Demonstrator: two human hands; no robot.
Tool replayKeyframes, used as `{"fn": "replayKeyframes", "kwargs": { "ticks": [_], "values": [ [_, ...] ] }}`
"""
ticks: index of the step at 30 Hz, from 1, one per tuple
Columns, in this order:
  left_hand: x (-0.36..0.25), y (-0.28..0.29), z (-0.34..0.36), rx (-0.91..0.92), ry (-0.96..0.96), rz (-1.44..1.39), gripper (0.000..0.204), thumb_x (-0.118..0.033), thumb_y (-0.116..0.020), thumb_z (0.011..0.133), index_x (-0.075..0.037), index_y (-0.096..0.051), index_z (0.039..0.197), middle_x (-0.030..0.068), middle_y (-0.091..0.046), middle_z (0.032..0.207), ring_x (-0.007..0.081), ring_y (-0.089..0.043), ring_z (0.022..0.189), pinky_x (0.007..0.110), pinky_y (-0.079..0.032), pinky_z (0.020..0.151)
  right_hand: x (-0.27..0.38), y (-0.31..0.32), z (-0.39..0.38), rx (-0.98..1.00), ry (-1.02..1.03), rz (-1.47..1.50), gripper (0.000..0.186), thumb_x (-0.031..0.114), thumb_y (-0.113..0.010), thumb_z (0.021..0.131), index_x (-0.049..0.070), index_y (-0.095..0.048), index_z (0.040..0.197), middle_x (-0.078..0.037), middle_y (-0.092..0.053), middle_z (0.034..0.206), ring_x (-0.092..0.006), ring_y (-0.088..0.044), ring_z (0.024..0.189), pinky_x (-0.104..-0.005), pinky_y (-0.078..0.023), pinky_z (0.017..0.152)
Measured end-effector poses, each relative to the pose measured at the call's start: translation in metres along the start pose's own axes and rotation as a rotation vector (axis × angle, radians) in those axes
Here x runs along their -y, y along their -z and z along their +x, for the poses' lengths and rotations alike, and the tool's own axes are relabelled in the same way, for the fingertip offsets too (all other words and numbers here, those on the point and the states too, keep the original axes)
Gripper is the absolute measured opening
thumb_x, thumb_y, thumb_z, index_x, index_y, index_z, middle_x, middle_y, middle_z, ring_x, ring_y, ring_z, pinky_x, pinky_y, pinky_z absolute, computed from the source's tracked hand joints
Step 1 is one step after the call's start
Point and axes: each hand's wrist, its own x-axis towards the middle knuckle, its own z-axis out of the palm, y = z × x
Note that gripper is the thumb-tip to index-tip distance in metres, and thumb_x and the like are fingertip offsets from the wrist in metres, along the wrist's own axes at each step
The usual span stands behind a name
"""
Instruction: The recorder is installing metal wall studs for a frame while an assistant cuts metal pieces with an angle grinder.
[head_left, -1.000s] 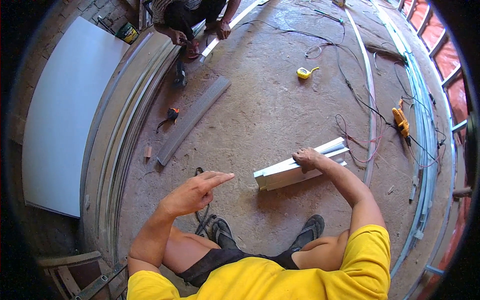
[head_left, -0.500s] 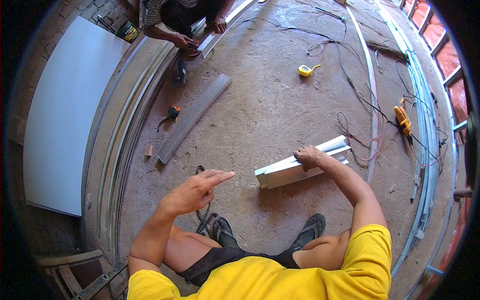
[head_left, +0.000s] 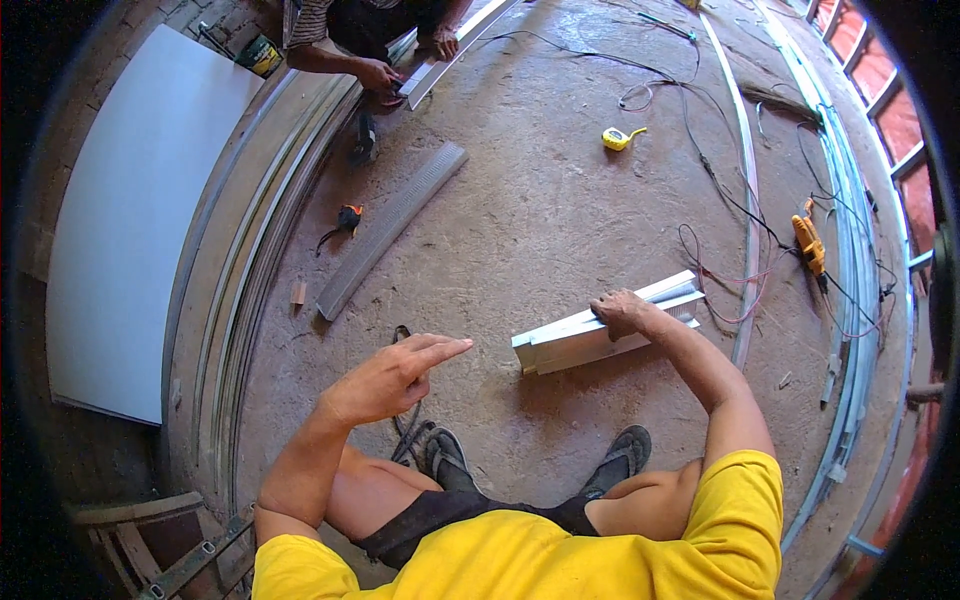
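The right hand point(head_left: 622, 312) is clamping down over the upper edge of a bundle of metal profiles point(head_left: 568, 350), fingers wrapping over its far side. The bundle is lying aslant before the feet point(head_left: 628, 455), its squared end facing left and its flanged end pointing up and to the right; whether its bottom edge is bearing fully on the floor point(head_left: 520, 230), I cannot tell. The left hand point(head_left: 395, 378) is hovering left of that squared end, gripping nothing, its long fingers stretching toward the bundle and its thumb sitting apart below them, with a gap separating fingertips and metal. A black strap point(head_left: 405, 430) is lying just under this hand, beside the left foot. Ahead, the floor is giving room between the bundle and a grey ribbed strip point(head_left: 390, 230), whose long edge is running diagonally on the left; a black-and-orange tape measure point(head_left: 349, 217) and a small wooden block point(head_left: 298, 293) are lying beyond that edge. A yellow tape measure point(head_left: 617, 140) is sitting well beyond the bundle. On the right the room is narrowing: a thin red wire point(head_left: 715, 275) is looping near the flanged end, and a long pale strip point(head_left: 745, 170) is bordering that side, with an orange power tool point(head_left: 808, 245) lying past it beside long silvery lengths point(head_left: 845, 190). At the far left, a co-worker's hands point(head_left: 378, 74) are holding a white channel point(head_left: 432, 75), well apart from the bundle.
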Motion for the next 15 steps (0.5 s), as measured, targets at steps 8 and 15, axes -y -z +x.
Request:
{"fn": "replayKeyframes", "kwargs": {
  "ticks": [8,15],
  "values": [
    [0.0029,0.0001,-0.0015,-0.018,-0.031,-0.033,0.072,0.014,-0.052,0.072,-0.019,-0.038,0.135,0.0134,-0.050,0.125,0.0310,-0.051,0.112,0.035,-0.048,0.089,0.0029,0.0028,-0.0013,-0.003,0.007,-0.029,0.065,0.029,-0.082,0.060,0.004,-0.047,0.109,-0.017,-0.059,0.105,-0.0338,-0.057,0.100,-0.0433,-0.048,0.082],
    [0.0038,-0.0005,-0.0026,-0.024,-0.032,-0.023,0.072,0.014,-0.051,0.073,-0.020,-0.038,0.136,0.0136,-0.050,0.125,0.0309,-0.051,0.111,0.035,-0.048,0.088,0.0028,0.0039,0.0017,0.039,-0.011,-0.016,0.067,0.030,-0.081,0.061,0.005,-0.045,0.111,-0.017,-0.058,0.107,-0.0343,-0.055,0.103,-0.0444,-0.047,0.084]
  ]
}}
